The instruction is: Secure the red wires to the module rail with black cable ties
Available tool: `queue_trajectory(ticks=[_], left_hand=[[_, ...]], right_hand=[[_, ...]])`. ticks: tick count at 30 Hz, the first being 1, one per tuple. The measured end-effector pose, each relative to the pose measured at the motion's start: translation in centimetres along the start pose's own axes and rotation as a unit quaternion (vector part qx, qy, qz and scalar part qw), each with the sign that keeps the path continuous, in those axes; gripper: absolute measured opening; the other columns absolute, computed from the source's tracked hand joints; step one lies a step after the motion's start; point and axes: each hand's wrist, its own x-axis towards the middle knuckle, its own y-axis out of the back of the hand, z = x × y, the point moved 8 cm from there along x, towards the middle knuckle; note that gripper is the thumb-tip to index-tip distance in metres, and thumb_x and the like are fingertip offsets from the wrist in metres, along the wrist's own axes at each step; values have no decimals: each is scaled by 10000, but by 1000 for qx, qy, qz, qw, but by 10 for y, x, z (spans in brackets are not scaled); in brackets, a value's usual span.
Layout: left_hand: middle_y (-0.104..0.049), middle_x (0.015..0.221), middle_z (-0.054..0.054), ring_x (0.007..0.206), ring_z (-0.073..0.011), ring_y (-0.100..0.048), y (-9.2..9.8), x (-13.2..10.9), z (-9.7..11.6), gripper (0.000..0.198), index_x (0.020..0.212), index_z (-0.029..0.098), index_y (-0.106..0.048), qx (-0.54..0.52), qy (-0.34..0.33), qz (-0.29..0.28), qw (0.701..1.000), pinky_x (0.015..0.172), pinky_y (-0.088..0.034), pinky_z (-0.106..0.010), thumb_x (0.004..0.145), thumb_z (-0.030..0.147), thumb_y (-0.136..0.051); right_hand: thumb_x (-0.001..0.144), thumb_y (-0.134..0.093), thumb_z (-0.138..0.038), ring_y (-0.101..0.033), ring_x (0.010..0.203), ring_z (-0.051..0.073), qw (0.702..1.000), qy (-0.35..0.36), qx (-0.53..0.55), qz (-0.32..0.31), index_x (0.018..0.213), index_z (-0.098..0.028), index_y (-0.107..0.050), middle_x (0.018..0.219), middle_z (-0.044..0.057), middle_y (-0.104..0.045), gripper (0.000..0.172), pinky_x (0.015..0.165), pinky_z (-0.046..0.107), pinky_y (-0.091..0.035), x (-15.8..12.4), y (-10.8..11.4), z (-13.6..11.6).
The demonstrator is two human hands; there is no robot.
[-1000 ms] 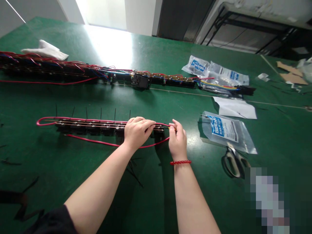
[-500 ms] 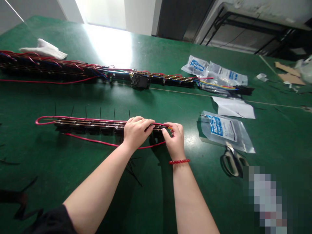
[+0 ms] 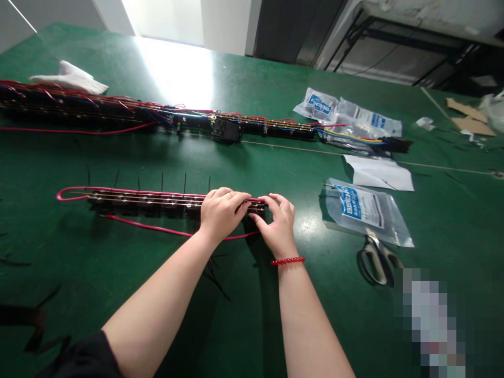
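So here's the bench setup: a green-matted tabletop (image 3: 79, 252) with a short wiring harness (image 3: 137, 205) lying flat right in front of the person, running left to right. It's a row of black blocks with thin metal-looking wires along the top, and a few black cable ties (image 3: 185, 184) stick up from its far side. A red wire (image 3: 157, 229) loops around the left end and runs back along the near side.

The left hand (image 3: 224, 212) sits on top of the harness toward its right end, fingers (image 3: 236, 201) curled over the wires and clamping down. The right hand (image 3: 277, 226) is just beside it at the very end of the harness, fingers (image 3: 275, 199) spread over the top with the thumb tucked in low, so it's pinching that end. A red bead bracelet (image 3: 287, 261) is on that wrist.

Loose black zip ties (image 3: 212, 273) lie just below the harness. Farther up there's a much longer harness (image 3: 118, 113) with a black module (image 3: 226, 130) on it, and a white glove (image 3: 69, 79) past its left end. Off to the right are a clear bag with a blue label (image 3: 362, 207), more bags (image 3: 346, 118), white paper (image 3: 378, 173) and scissors (image 3: 378, 261).
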Motion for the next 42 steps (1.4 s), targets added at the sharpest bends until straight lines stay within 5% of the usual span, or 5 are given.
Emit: queue_trajectory(ticks=[16, 23, 42], left_hand=[[-771, 939, -36, 921, -219, -668, -1, 0, -2, 243, 1072, 248, -718, -21, 8, 7, 1000, 850, -490, -363, 908, 395, -613], [-775, 914, -25, 877, -209, -677, 2, -1, -2, 213, 1020, 247, -735, -29, 27, 26, 999, 815, -498, -351, 896, 387, -632], [-777, 799, 15, 779, -175, -684, 5, -3, -1, 205, 841, 258, -777, -41, 21, 71, 996, 757, -503, -306, 906, 391, -635]], right_hand=[[801, -675, -348, -471, 1253, 317, 998, 31, -23, 50, 1183, -260, -602, 1277, 116, -570, 399, 1059, 549, -386, -3, 9, -19], [879, -584, -257, -610, 1059, 245, 993, 87, -18, 79, 1030, -258, -628, 1033, 48, -698, 158, 1070, 501, -379, -6, 16, -40], [875, -633, -277, -616, 899, 218, 997, 16, 49, 62, 873, -254, -695, 885, 13, -735, 66, 859, 386, -449, 2, 4, -37]])
